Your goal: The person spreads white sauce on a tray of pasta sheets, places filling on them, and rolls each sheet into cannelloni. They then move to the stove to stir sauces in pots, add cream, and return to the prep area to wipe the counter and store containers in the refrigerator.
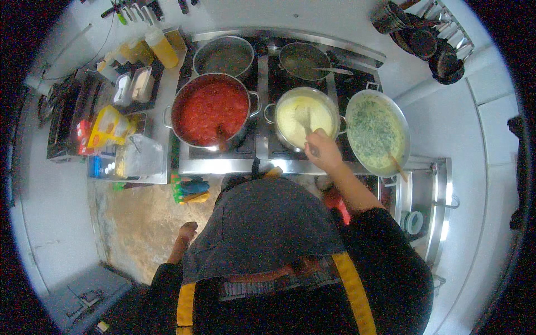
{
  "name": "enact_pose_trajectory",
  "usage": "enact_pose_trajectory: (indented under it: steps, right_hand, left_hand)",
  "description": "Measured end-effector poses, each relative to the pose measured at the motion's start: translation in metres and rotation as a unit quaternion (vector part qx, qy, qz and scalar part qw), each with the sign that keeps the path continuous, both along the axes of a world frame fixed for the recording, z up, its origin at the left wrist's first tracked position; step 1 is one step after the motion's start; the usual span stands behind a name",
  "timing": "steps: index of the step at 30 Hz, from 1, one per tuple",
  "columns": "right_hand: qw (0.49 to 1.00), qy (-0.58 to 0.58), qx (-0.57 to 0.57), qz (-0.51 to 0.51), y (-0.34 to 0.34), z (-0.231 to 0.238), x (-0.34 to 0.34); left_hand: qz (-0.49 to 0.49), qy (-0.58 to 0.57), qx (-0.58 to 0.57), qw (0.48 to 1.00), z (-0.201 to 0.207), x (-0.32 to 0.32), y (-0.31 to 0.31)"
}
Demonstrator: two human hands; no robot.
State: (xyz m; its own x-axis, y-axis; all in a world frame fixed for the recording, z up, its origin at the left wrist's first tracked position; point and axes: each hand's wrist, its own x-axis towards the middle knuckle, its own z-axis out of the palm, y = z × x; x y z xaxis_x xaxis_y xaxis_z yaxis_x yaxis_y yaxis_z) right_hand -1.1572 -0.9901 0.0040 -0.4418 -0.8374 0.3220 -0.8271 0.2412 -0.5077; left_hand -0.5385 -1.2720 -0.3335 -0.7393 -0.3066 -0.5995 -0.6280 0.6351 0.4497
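My right hand is closed round the handle of what looks like a whisk. Its greyish head dips into a pale yellow, creamy sauce in a steel pot on the front of the stove. My left hand hangs low at my left side, away from the stove, with its fingers curled in and nothing visible in them. Left of the sauce stands a big two-handled pot of red sauce with a utensil in it. On the right, a wide pan holds a creamy green-flecked mixture and a wooden-handled utensil.
Two more pans, a deep one and a smaller one with a spoon, stand on the back burners. Bottles and tubs crowd the left counter. Dark pans hang at upper right.
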Motion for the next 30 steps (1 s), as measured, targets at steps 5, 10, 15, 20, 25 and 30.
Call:
enact_pose_trajectory:
  steps: [5,10,15,20,25,30]
  right_hand:
    - [0.996,-0.044,-0.012,0.074,0.004,0.001,-0.007]
    - [0.999,-0.001,0.029,0.045,0.011,0.009,-0.011]
    - [0.989,-0.109,-0.091,0.034,0.016,0.007,-0.015]
    - [0.998,-0.047,0.030,0.043,0.025,0.002,-0.012]
    - [0.994,-0.063,-0.087,0.007,0.016,-0.009,-0.019]
    - [0.997,0.053,-0.037,0.037,0.020,0.000,-0.003]
  left_hand:
    - [0.072,-0.113,-0.040,0.990,0.006,0.036,0.038]
    - [0.078,-0.045,-0.040,0.995,0.030,0.069,0.083]
    - [0.269,-0.044,-0.008,0.962,0.075,0.093,0.091]
    - [0.572,-0.045,-0.143,0.806,0.129,0.094,0.063]
    - [0.649,-0.036,-0.226,0.725,0.203,0.066,-0.030]
    - [0.590,0.172,-0.363,0.700,0.270,0.018,-0.131]
